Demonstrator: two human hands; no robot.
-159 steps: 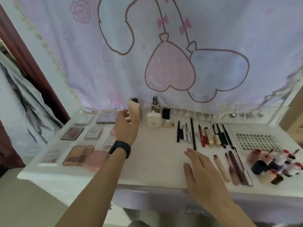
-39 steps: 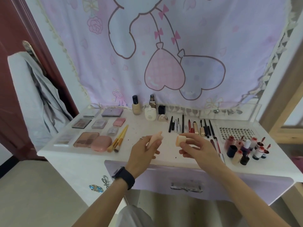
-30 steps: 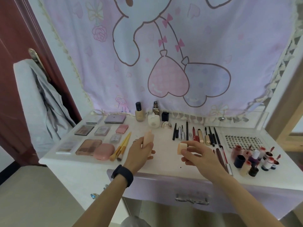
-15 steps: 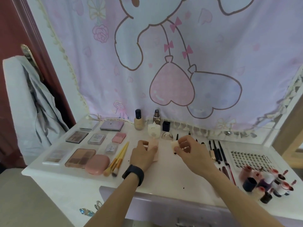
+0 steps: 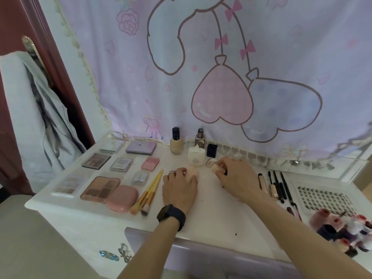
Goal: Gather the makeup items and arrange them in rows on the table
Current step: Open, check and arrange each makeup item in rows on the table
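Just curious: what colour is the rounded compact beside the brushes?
The compact is pink, clearest in head view.

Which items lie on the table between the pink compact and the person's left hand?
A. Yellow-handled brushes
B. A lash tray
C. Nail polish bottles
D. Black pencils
A: the yellow-handled brushes lie side by side between the pink compact and the left hand, which grips a peach sponge; the right hand pinches a smaller beige sponge.
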